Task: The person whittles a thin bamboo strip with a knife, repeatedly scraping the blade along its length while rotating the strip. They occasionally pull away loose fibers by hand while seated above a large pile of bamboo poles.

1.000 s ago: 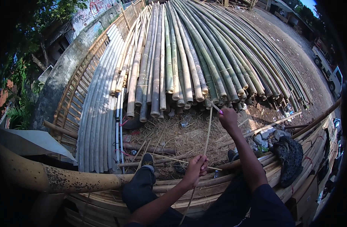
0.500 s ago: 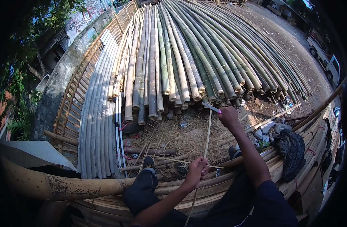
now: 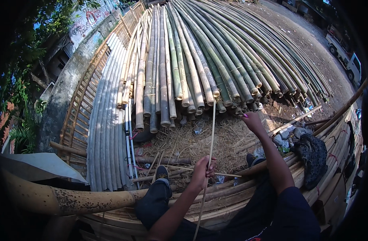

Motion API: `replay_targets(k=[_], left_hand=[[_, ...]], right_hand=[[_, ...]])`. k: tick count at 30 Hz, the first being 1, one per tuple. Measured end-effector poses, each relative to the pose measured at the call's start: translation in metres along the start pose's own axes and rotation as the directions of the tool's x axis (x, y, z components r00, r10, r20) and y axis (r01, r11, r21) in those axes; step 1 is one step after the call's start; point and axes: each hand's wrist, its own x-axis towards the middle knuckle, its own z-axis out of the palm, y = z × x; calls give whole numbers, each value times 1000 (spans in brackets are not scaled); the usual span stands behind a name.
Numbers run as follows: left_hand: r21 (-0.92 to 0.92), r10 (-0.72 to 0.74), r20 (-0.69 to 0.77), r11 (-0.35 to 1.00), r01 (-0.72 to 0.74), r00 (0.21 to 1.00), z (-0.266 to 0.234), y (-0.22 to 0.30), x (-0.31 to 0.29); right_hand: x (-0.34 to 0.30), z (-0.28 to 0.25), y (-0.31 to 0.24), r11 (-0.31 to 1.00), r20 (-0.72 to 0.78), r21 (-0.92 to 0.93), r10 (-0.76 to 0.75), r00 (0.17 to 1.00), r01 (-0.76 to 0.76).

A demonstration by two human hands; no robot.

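Observation:
My left hand (image 3: 201, 172) is closed around a long, thin bamboo strip (image 3: 213, 130) in front of my lap. The strip's upper end points away toward the bamboo pile, and its lower part runs down past my forearm. Off to the right, my right hand (image 3: 254, 123) is a fist around a knife, whose pink handle end (image 3: 245, 115) just shows. The blade cannot be made out now. The fist is apart from the strip.
Long bamboo poles (image 3: 184, 80) lie in a big pile ahead. Corrugated sheets (image 3: 105, 136) and a slatted bamboo fence (image 3: 77, 108) stand left. A thick spotted pole (image 3: 83, 200) crosses low at left. Split bamboo (image 3: 216, 197) lies around my legs, and a dark lump (image 3: 311, 158) rests right.
My right hand has moved a little right and away from the strip, and the knife blade no longer shows. My left hand has shifted slightly left and up, with the strip standing steeper.

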Motion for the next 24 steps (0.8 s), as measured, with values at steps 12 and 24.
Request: replay_targets(k=[12,24], left_hand=[[-63,-57,12,996,58,998,-1,11,-1],[23,-31,10,999,31,999,24,-19,-23]], right_hand=[[-72,38,-115,740,336,65,-648,683,670],[-2,20,-36,991,-74,30,-129,989,132]])
